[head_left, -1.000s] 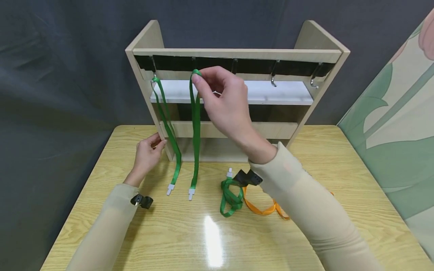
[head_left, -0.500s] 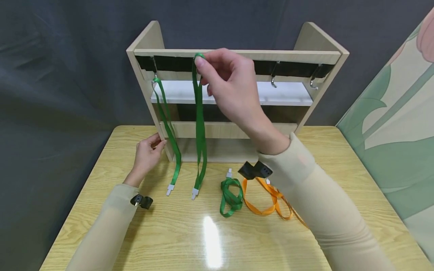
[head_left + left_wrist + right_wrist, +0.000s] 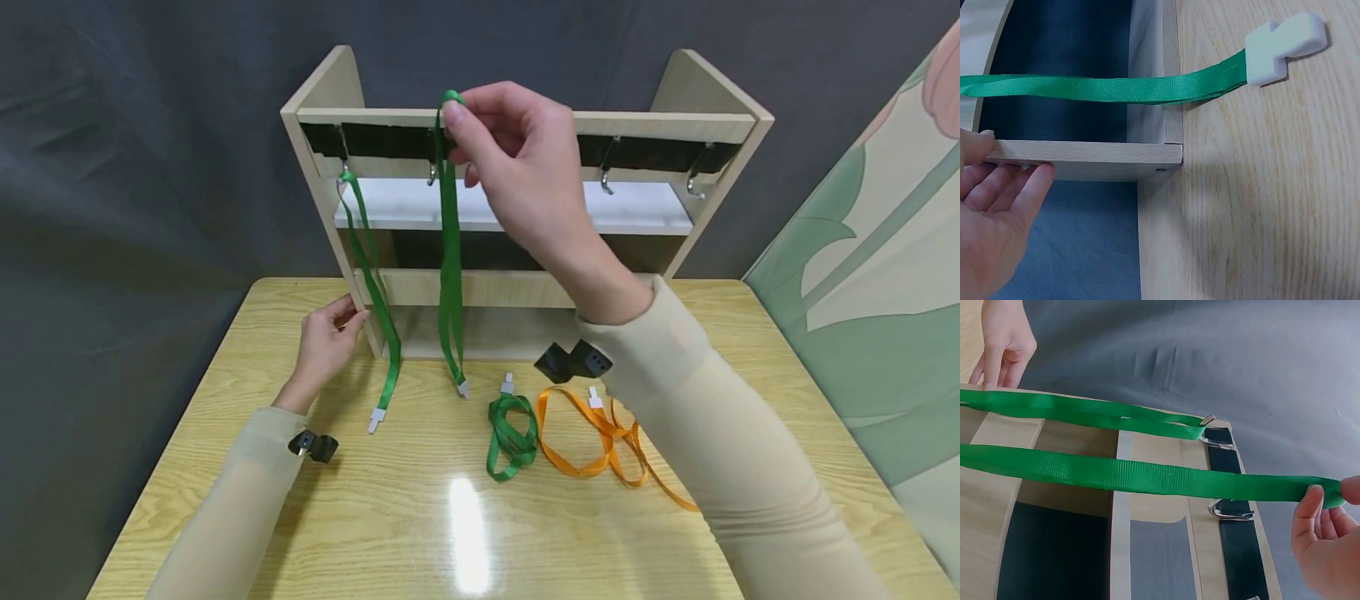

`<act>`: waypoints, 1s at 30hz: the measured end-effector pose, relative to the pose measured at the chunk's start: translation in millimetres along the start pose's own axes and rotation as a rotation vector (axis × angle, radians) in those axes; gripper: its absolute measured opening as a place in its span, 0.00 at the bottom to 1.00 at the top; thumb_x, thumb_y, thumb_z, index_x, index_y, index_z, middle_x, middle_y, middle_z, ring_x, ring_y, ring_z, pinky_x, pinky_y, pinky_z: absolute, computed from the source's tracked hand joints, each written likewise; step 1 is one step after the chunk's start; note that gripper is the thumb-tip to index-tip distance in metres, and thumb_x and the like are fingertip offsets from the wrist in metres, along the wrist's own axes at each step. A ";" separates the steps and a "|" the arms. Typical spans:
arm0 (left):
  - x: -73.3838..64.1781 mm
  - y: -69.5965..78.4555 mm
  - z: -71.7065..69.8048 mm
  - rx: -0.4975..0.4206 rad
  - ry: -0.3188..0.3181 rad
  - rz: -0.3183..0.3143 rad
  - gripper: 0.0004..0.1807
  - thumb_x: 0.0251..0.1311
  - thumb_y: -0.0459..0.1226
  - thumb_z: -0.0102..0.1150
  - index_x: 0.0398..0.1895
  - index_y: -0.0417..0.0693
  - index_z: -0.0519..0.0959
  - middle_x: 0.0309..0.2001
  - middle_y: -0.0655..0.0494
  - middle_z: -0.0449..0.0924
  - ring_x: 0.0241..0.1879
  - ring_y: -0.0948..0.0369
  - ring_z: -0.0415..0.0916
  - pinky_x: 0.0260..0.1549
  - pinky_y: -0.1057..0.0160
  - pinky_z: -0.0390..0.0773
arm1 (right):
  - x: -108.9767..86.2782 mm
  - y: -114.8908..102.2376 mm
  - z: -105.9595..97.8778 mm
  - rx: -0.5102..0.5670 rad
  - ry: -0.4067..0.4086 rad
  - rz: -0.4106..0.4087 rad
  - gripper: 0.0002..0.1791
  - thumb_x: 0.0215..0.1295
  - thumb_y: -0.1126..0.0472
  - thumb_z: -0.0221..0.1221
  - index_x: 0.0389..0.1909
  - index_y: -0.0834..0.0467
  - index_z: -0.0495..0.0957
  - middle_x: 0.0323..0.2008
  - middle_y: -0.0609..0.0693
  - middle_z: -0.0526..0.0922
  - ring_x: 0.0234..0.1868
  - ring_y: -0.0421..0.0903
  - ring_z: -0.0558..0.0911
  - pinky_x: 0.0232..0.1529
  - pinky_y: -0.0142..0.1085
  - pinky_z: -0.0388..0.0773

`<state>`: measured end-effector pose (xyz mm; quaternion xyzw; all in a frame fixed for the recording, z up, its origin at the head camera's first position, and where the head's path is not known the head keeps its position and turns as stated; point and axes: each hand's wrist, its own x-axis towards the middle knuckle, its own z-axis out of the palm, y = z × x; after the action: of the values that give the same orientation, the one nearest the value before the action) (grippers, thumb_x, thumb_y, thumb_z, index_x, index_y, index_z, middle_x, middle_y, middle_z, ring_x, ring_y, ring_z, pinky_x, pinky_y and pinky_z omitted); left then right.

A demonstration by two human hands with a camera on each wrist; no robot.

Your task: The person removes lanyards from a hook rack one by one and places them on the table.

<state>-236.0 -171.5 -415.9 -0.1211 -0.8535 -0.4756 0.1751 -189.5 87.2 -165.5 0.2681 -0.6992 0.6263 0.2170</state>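
Note:
My right hand [image 3: 528, 158] pinches the top loop of a green lanyard [image 3: 450, 242] between thumb and fingers, in front of the rack's top rail. The strap hangs down, its white clip [image 3: 463, 389] at the bottom end. In the right wrist view the strap passes beside a metal hook [image 3: 1232, 512] on the black strip. A second green lanyard [image 3: 385, 321] hangs from the leftmost hook; its white clip [image 3: 1269, 56] is near the tabletop. At the lower left, my left hand [image 3: 327, 342] grips the side panel [image 3: 1091, 152] of the wooden rack, thumb on one face, fingers on the other.
A bundled green lanyard [image 3: 512, 437] lies on the table [image 3: 360, 533], with a loose orange lanyard [image 3: 577, 467] to its right, partly behind my right forearm. Bare hooks [image 3: 606, 179] stick out at the rack's right. A white shelf [image 3: 637, 208] runs behind them.
My right hand has risen and moved slightly right with the green lanyard, so its clip hangs higher. More of the orange lanyard shows. The left hand has stayed on the side panel.

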 end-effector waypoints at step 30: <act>0.4 -0.9 1.5 -0.009 0.009 0.011 0.16 0.65 0.32 0.58 0.54 0.36 0.79 0.45 0.42 0.82 0.43 0.52 0.80 0.34 0.75 0.76 | -50.8 -12.1 -19.9 0.004 -0.178 -0.097 0.06 0.65 0.71 0.57 0.38 0.70 0.79 0.28 0.56 0.80 0.25 0.51 0.77 0.23 0.35 0.73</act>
<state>-237.0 -170.6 -417.2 -0.1244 -0.8499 -0.4789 0.1812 -143.7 111.3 -186.4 0.3567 -0.7008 0.5899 0.1835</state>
